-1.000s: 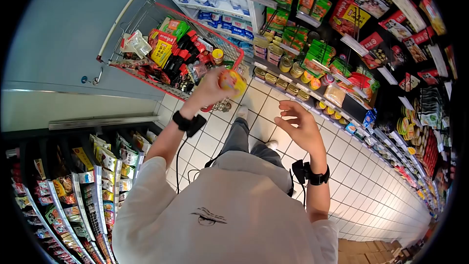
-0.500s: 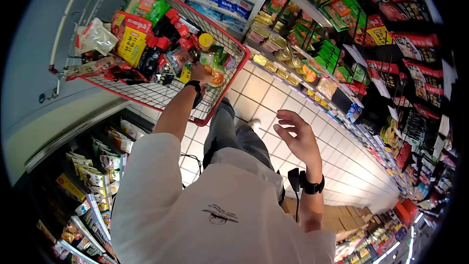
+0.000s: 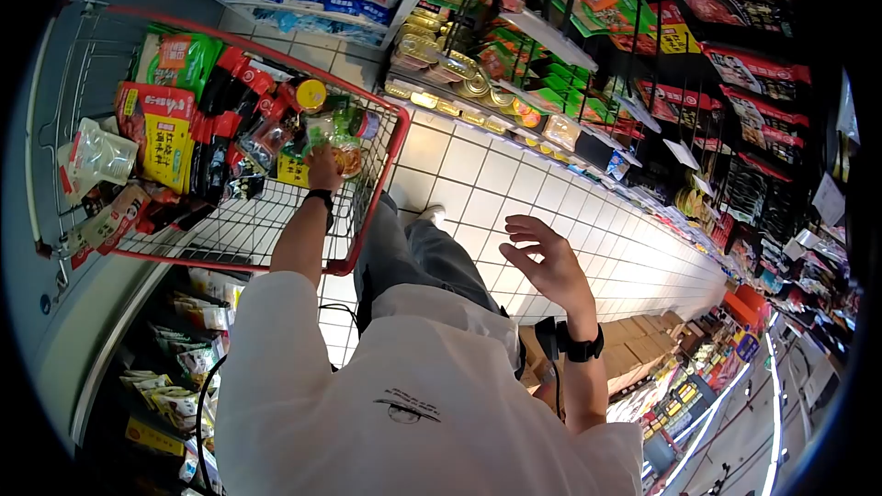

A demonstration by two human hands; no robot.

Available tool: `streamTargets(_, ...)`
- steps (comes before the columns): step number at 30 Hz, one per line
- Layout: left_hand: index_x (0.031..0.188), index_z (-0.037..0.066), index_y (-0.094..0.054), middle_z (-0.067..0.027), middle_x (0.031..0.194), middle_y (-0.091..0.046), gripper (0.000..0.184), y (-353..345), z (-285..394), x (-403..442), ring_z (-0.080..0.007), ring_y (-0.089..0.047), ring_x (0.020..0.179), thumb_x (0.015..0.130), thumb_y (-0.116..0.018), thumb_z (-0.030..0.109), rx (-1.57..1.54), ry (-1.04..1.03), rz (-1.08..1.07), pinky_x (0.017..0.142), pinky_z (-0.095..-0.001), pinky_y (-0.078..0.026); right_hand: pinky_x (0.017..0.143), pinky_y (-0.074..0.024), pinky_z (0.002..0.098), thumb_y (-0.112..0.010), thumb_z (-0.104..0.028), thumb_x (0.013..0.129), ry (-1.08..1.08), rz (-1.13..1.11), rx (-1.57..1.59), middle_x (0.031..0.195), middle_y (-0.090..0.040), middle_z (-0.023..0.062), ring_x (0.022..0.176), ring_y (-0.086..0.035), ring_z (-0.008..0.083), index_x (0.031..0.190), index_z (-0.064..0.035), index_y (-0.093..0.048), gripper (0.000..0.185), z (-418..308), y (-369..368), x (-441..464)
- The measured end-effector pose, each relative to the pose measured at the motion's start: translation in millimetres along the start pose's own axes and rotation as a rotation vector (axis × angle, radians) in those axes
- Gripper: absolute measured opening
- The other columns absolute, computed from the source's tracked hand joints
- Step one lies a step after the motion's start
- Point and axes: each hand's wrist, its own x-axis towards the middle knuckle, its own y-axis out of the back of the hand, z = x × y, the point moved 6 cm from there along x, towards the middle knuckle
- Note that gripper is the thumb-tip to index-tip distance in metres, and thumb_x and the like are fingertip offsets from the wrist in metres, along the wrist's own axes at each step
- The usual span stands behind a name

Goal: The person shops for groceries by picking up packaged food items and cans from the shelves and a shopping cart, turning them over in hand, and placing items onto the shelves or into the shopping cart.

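Inside the red-rimmed wire cart, near its right edge, the left hand is at a round, orange-and-green tub, its grip too hidden to tell; the right hand hovers, grip apart.

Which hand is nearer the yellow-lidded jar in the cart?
Left. The left hand is inside the cart, a little below the yellow-lidded jar in view; the right hand is open, outside the cart, off to the right.
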Motion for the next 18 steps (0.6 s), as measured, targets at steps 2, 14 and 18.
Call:
streamTargets(2, 0.119, 0.011, -0.043, -0.0174, 0.122, -0.044, 0.064, -0.7, 0.3, -5.8, -0.0414, -0.041, 0.123, 0.066, -0.077, 0.001, -0.009, 0.017, 0.01, 0.089, -0.0483, -0.051, 0.085, -0.053, 0.0334, -0.071, -0.021, 0.088, 0.002, -0.001, -0.002, 0.114, -0.067, 0.0105, 0.101, -0.064, 0.0218, 0.119, -0.0005, -0.06, 0.038, 1.5, 4.5, 5.9)
streamTargets(14, 0.099, 0.0, -0.064, -0.021, 0.089, -0.068, 0.023, 57.8, 16.2, -1.5, -0.0353, -0.066, 0.087, 0.08, -0.067, 0.013, -0.124, -0.064, 0.354, 0.075, -0.0434, -0.053, 0.08, -0.0537, 0.0322, -0.071, -0.022, 0.089, 0.143, -0.002, -0.006, 0.104, -0.068, 0.0142, 0.096, -0.065, 0.0226, 0.119, -0.0016, -0.059, 0.039, 105.1, 73.6, -22.2)
streamTargets(18, 0.099, 0.0, -0.064, -0.0152, 0.085, -0.069, 0.023, 137.1, 119.0, -72.3, -0.0284, -0.069, 0.082, 0.084, -0.065, 0.016, -0.336, -0.202, 0.522, 0.073, -0.036, -0.054, 0.079, -0.0533, 0.0306, -0.071, -0.022, 0.089, 0.152, -0.067, 0.128, 0.102, -0.068, 0.011, 0.092, -0.065, 0.0177, 0.118, -0.0031, -0.061, 0.036, 194.4, 110.5, -29.3)
